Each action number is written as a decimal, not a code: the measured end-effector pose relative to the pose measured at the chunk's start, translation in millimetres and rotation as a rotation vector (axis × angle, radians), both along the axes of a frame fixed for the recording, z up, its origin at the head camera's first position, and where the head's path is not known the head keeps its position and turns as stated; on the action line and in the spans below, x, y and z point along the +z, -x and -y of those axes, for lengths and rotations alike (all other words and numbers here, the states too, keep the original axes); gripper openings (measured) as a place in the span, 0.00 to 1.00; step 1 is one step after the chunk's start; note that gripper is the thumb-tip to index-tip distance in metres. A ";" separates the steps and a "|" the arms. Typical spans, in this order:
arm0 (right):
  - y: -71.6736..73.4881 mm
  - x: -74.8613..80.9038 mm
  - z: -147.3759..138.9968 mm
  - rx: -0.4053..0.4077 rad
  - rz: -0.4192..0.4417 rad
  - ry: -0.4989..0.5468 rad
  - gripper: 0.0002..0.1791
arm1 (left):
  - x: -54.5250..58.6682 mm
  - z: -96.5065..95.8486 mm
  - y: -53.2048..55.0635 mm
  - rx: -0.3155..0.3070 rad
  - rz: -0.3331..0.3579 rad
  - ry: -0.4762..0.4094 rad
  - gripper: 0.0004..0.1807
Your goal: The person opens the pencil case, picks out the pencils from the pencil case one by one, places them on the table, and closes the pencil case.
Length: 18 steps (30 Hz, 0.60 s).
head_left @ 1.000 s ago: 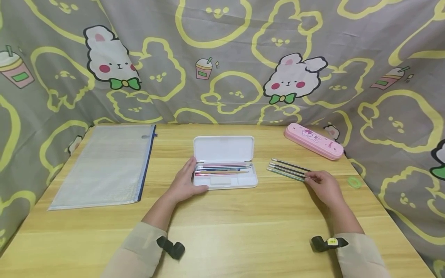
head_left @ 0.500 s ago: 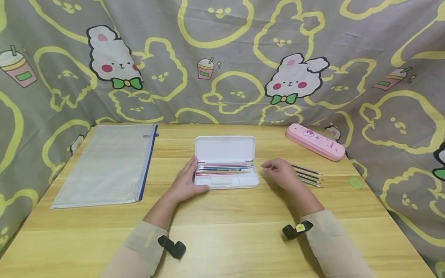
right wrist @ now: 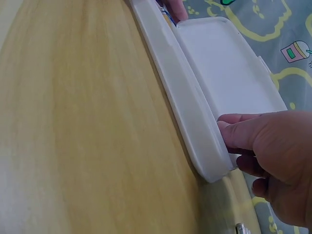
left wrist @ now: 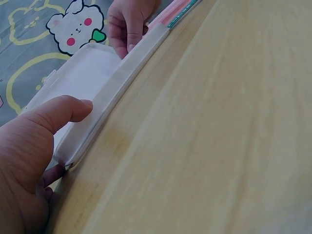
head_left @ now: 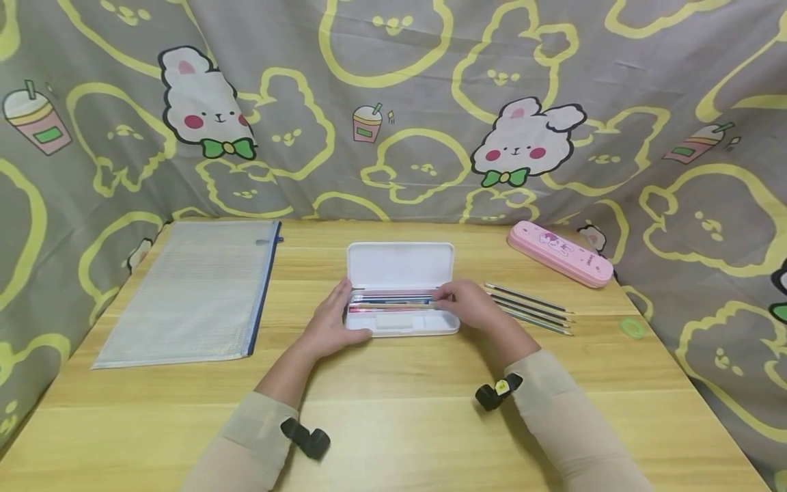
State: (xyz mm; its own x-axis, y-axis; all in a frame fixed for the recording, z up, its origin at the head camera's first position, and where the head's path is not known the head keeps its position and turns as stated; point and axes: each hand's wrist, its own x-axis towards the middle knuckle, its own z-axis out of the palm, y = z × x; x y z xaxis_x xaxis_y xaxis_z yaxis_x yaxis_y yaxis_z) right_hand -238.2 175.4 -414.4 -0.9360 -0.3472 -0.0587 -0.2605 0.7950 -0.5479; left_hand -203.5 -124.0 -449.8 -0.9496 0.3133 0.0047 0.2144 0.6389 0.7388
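An open white pencil case (head_left: 393, 321) lies mid-table with its lid (head_left: 401, 265) raised, holding several pencils and a pale eraser-like block (head_left: 393, 321). My left hand (head_left: 328, 320) grips its left end, thumb along the front wall, other fingers round the end. Inside the right part of the case, the fingers of my right hand (head_left: 470, 305) are curled and close together over the ends of the pencils, by a wooden pencil (head_left: 399, 307). In the right wrist view the front wall (right wrist: 185, 107) hides those fingertips, so I cannot tell whether they pinch a pencil.
Several dark pencils (head_left: 535, 304) lie side by side right of the case. Behind them sits a closed pink pencil case (head_left: 561, 253). A green ring (head_left: 631, 328) is near the right edge, and a mesh zip pouch (head_left: 190, 294) lies at left. A patterned curtain (head_left: 406, 102) hangs behind.
My right hand has left the row of dark pencils, moved left and reached into the white case. The dark pencils stay on the table. My left hand keeps its place.
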 end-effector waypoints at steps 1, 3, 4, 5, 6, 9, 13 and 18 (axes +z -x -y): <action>1.0 0.3 1.0 0.008 0.005 -0.012 0.09 | 0.0 0.1 0.1 0.000 0.001 0.001 0.63; 2.6 0.7 2.8 0.014 0.022 -0.025 0.09 | 0.1 0.3 0.3 -0.001 0.003 0.002 0.63; 3.1 1.0 3.4 0.011 0.032 -0.026 0.09 | 0.0 0.2 0.3 -0.001 0.005 0.001 0.63; 3.6 1.4 3.8 0.008 0.041 -0.029 0.09 | 0.0 0.1 0.2 -0.001 0.007 -0.001 0.63; 4.1 1.7 4.1 0.010 0.045 -0.030 0.08 | 0.0 0.1 0.2 -0.001 0.006 -0.001 0.63; 5.8 3.1 5.2 0.024 0.048 -0.042 0.08 | 0.1 0.1 0.1 0.000 0.005 -0.005 0.63; 8.7 5.4 6.8 0.055 0.041 -0.069 0.06 | 1.0 0.0 -0.2 -0.001 0.006 0.000 0.63; 10.0 9.2 9.6 0.074 0.038 -0.107 0.06 | 0.8 0.0 -0.4 0.000 0.001 0.002 0.63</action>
